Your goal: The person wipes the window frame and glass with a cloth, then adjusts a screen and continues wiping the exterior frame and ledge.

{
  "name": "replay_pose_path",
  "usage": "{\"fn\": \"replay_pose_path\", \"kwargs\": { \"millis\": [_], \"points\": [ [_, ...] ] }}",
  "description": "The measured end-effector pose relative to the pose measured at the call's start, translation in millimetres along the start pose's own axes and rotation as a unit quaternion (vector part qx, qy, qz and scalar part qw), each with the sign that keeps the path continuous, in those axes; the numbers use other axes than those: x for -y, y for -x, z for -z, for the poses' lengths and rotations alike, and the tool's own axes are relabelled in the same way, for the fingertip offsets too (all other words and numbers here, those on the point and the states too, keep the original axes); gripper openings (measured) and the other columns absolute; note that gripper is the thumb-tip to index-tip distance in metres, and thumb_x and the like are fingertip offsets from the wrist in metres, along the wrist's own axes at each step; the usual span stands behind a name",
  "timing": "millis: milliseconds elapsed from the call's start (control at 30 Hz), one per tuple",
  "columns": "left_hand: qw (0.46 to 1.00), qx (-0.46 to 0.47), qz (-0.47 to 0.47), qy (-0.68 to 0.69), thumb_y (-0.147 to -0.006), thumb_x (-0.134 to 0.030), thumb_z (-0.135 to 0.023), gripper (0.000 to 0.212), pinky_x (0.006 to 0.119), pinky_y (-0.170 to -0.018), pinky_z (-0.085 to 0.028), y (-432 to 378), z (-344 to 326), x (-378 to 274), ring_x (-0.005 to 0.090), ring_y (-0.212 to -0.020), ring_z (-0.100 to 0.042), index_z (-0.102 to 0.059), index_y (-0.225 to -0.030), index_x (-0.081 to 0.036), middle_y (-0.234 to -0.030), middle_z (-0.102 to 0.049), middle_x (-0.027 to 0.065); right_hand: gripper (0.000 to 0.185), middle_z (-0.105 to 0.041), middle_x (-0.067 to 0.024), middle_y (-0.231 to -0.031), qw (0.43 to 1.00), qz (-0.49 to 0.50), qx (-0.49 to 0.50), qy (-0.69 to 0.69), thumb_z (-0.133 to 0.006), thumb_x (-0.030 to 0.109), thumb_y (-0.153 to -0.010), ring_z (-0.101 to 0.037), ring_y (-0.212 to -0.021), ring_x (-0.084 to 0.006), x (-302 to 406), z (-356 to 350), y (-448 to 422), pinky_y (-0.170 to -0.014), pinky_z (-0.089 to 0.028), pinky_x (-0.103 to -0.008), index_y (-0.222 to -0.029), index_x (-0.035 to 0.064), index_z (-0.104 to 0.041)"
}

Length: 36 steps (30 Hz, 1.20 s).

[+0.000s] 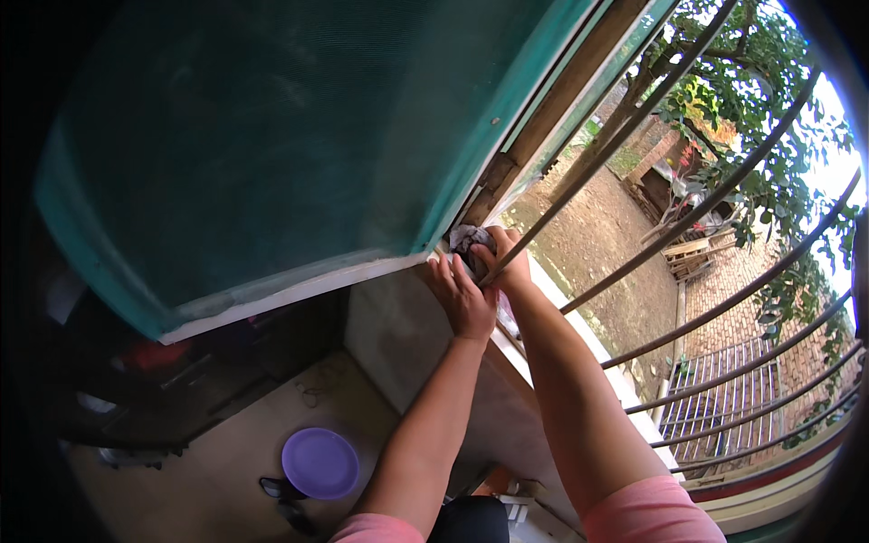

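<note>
My right hand [510,261] presses a crumpled grey cloth [472,237] into the lower corner of a wooden window frame [543,112]. It reaches in beside the nearest metal bar [577,178]. Just below, my left hand [468,302] lies against the sill by that corner, fingers extended and slightly apart; nothing shows in its grasp. The bottom corner of a green-framed mesh screen panel [271,149] meets the frame right above my left fingertips. A pale, crumpled item [506,315] on the sill is partly hidden by my right wrist.
Curved metal bars [686,251] cross the opening on the right, with a yard [584,217] beyond. On the floor below stand a purple plastic basin [320,463] and dark sandals [292,512]. White and orange objects [516,506] lie near my knee.
</note>
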<state>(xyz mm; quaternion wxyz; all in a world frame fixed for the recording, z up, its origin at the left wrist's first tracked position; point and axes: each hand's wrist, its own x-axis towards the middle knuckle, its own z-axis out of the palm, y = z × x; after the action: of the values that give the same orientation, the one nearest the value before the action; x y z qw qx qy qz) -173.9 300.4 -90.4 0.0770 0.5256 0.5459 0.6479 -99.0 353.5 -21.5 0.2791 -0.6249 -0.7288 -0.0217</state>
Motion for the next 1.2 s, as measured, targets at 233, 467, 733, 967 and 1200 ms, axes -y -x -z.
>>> {"fn": "replay_pose_path", "kwargs": {
  "millis": [233,467,733,967,1200],
  "points": [
    [0.999,0.027,0.024,0.006,-0.067,-0.018,-0.07,0.076,0.057,-0.106,-0.02,-1.0,1.8,-3.9,0.048,-0.129,-0.022,-0.032,-0.13,0.003,-0.135,-0.029,0.0248,0.057,-0.048,-0.0177,-0.118,0.974,0.153,0.065,0.152,-0.073,0.026,-0.071,-0.058,-0.093,-0.0373,-7.6,11.5,-10.5,-0.081,-0.049,-0.0412,-0.123,0.0222,-0.05],
    [0.998,0.048,0.042,-0.003,-0.064,-0.012,-0.071,0.079,0.057,-0.106,-0.021,-1.4,9.8,-1.4,0.0484,-0.128,-0.024,-0.031,-0.13,0.002,-0.134,-0.03,0.0246,0.058,-0.051,-0.0232,-0.097,0.814,0.305,0.318,0.378,-0.055,0.032,-0.084,-0.063,-0.08,-0.0327,28.8,27.7,-36.1,-0.061,-0.052,-0.0403,-0.137,0.0256,-0.033],
    [0.998,0.044,0.04,0.032,-0.065,-0.01,-0.069,0.076,0.062,-0.104,-0.02,-2.3,7.3,-3.9,0.048,-0.128,-0.025,-0.03,-0.13,0.002,-0.133,-0.031,0.0255,0.046,-0.056,-0.0183,-0.094,0.831,0.338,0.278,0.344,-0.054,0.033,-0.083,-0.065,-0.071,-0.0321,15.9,24.5,-43.9,-0.052,-0.052,-0.0397,-0.126,0.0212,-0.043],
    [0.999,0.026,0.026,0.03,-0.066,-0.008,-0.07,0.074,0.06,-0.103,-0.023,-1.2,4.0,-6.2,0.0489,-0.127,-0.026,-0.032,-0.129,0.001,-0.131,-0.033,0.0242,0.052,-0.052,-0.0222,-0.112,0.746,0.412,0.367,0.373,-0.049,0.033,-0.085,-0.065,-0.081,-0.0322,10.6,24.2,-56.7,-0.062,-0.053,-0.039,-0.135,0.0241,-0.039],
    [0.999,0.025,0.023,0.023,-0.066,-0.008,-0.069,0.07,0.06,-0.103,-0.024,-5.7,10.6,-2.5,0.049,-0.126,-0.028,-0.035,-0.126,0.001,-0.13,-0.034,0.024,0.05,-0.065,-0.011,-0.081,0.75,0.282,0.383,0.46,-0.045,0.037,-0.086,-0.066,-0.065,-0.0246,51.6,31.6,-55.2,-0.052,-0.05,-0.036,-0.135,0.0291,-0.039]
  ]
}}
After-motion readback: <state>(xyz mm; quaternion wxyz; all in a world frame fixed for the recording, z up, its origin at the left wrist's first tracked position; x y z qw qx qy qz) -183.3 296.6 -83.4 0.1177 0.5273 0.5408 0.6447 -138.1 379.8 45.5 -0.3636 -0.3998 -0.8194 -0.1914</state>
